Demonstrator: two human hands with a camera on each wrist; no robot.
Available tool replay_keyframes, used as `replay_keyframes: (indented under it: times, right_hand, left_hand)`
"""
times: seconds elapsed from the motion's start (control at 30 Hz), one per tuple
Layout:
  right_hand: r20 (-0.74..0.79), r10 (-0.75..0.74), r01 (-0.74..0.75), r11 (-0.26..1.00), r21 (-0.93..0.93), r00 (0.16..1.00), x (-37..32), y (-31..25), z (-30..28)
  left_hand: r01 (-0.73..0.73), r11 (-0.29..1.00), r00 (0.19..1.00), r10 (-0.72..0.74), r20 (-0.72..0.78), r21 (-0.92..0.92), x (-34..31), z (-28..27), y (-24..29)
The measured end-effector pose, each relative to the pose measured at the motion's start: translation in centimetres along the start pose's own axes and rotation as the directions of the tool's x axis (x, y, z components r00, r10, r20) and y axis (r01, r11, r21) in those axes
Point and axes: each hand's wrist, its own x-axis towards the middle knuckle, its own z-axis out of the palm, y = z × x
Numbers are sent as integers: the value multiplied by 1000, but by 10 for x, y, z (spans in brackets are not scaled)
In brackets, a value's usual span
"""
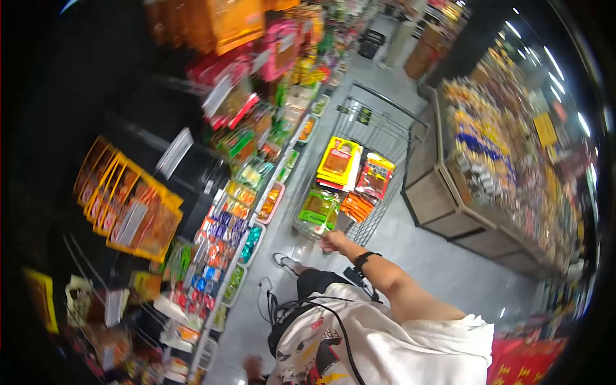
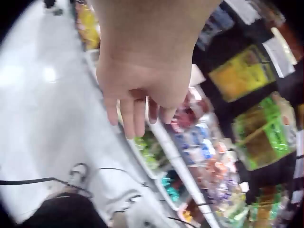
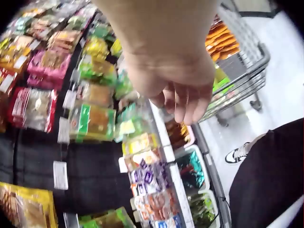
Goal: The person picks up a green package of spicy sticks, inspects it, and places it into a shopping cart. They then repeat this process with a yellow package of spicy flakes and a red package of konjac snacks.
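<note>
My right hand (image 1: 333, 242) grips the near end of a wire shopping cart (image 3: 255, 71), fingers curled at its rim. In the right wrist view the fingers overlap the cart's corner. Inside the cart lie a yellow food packet (image 1: 337, 159), a red and black packet (image 1: 375, 176), a green packet (image 1: 319, 209) and orange packets (image 1: 357, 207). My left hand (image 2: 145, 90) hangs low at my side with loose fingers and nothing in them. In the left wrist view it overlaps the shelf edge and a tub of green-wrapped sweets (image 2: 149, 153).
Dark shelving on the left carries hanging yellow packets (image 1: 131, 205) and wrapped sweets (image 1: 215, 247). Tubs, including one of teal sweets (image 1: 251, 244), line its lower edge. A wood-sided display stand (image 1: 443, 199) is right of the cart. Farther up the aisle are a person (image 1: 403, 35) and a black basket (image 1: 371, 43).
</note>
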Motion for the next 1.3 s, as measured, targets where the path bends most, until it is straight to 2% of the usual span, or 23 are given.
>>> replay_keyframes:
  times: [0.1, 0.2, 0.27, 0.3, 0.37, 0.43, 0.47, 0.5, 0.6, 0.7, 0.73, 0.77, 0.8, 0.83, 0.93, 0.97, 1.0, 1.1, 1.13, 1.23, 1.3]
  right_hand:
    - [-80, 73, -62, 988, 138, 994, 24, 24, -67]
    - [-173, 24, -8, 996, 93, 985, 71, 32, -106]
    - [-203, 7, 8, 997, 74, 979, 95, 32, -114]
    - [-202, 15, -22, 999, -29, 979, 109, 30, -116]
    - [-198, 30, -77, 970, -232, 980, 145, 28, -119]
    - [-146, -24, -49, 877, -479, 989, 198, 42, -117]
    - [-122, -75, -10, 817, -577, 990, 223, 50, -111]
    - [-89, -123, 33, 748, -663, 988, 241, 56, -101]
    - [-11, -124, 81, 711, -699, 992, 247, 38, -78]
    - [-106, 121, -160, 813, -559, 987, 306, 95, -53]
    - [-56, 31, -56, 856, -515, 998, 296, 81, -51]
    - [-34, -32, 18, 933, -360, 999, 284, 71, -47]
    - [-27, -97, 90, 977, -196, 995, 273, 67, -44]
    - [-42, -157, 156, 987, -28, 987, 265, 63, -47]
    - [-156, -5, -41, 955, -293, 988, 332, 116, -32]
    - [-156, 43, -81, 965, -248, 987, 353, 141, -25]
    - [-195, 137, -178, 961, -211, 971, 341, 125, -24]
    - [-228, 409, -422, 906, -13, 884, 306, 67, -30]
    - [-229, 450, -461, 887, 5, 863, 305, 62, -30]
    - [-246, 503, -534, 841, -80, 829, 308, 52, -28]
    - [-308, 382, -418, 906, -59, 871, 322, 62, -18]
  left_hand:
    - [265, 908, 964, -239, 116, -326, -7, -12, 41]
    - [450, 599, 879, -427, 211, -662, 4, -35, 67]
    - [472, 386, 825, -511, 242, -793, 7, -56, 82]
    - [466, 303, 803, -540, 254, -831, 8, -65, 89]
    - [424, 128, 790, -535, 298, -897, 14, -83, 94]
    - [353, -274, 833, -343, 434, -894, 21, -97, 76]
    - [462, 333, 731, -667, 141, -822, 46, -150, 170]
    - [431, 399, 757, -648, 84, -809, 64, -169, 187]
    - [437, 476, 797, -598, 84, -763, 100, -211, 238]
    - [442, 568, 844, -525, 108, -694, 111, -221, 272]
    - [433, 594, 862, -493, 119, -678, 111, -222, 280]
    - [420, 619, 879, -458, 129, -663, 112, -222, 288]
    - [411, 547, 873, -466, 142, -729, 110, -220, 296]
    - [414, 544, 874, -462, 151, -729, 108, -220, 305]
    - [416, 550, 887, -423, 188, -724, 115, -226, 314]
    - [412, 550, 889, -417, 189, -726, 114, -226, 310]
    - [404, 547, 892, -412, 184, -733, 116, -227, 308]
    - [368, 662, 918, -371, 141, -653, 131, -231, 308]
    - [414, 608, 890, -427, 161, -677, 136, -231, 308]
    - [380, 620, 909, -387, 154, -687, 143, -226, 315]
    - [391, 671, 911, -382, 159, -630, 142, -227, 324]
